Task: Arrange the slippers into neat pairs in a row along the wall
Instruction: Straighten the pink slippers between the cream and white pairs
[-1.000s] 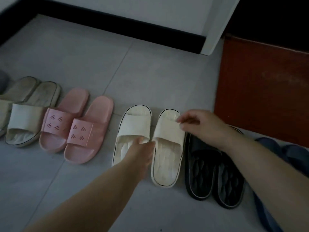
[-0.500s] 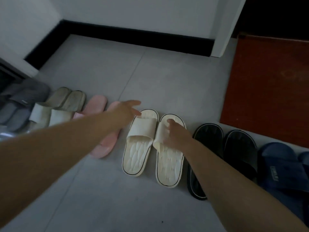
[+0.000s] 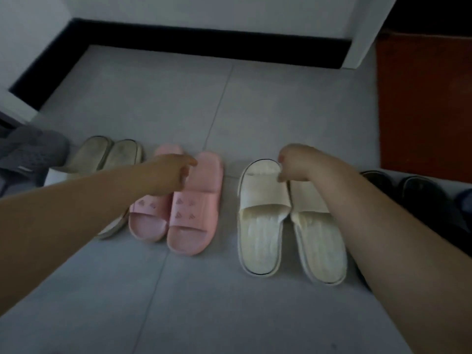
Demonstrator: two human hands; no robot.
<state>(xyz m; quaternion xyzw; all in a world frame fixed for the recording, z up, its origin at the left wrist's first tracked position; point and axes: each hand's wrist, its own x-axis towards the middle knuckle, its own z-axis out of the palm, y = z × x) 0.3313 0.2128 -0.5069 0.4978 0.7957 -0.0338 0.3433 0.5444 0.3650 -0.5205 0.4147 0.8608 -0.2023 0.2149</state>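
Floor (image 3: 229, 302): grey tile, beneath both hands.
Cream slippers (image 3: 260, 233): pair side by side, heels toward the person, straps directly under the right grip.
Pink slippers (image 3: 194, 218): pair touching, under the left hand, left of the right grip.
Right hand (image 3: 297, 164): fingers and thumb curled, pinching the far edge of the cream straps.
Left hand (image 3: 171, 175): over the pink pair; hold not discernible.

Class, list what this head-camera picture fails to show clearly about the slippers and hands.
- Black slippers: head view, mostly behind the right forearm.
- Beige pair: head view, near halves covered by the left forearm.
- Grey footwear: cut by the left edge, blurred.
- Right hand: its back hides its grip on the cream slipper.
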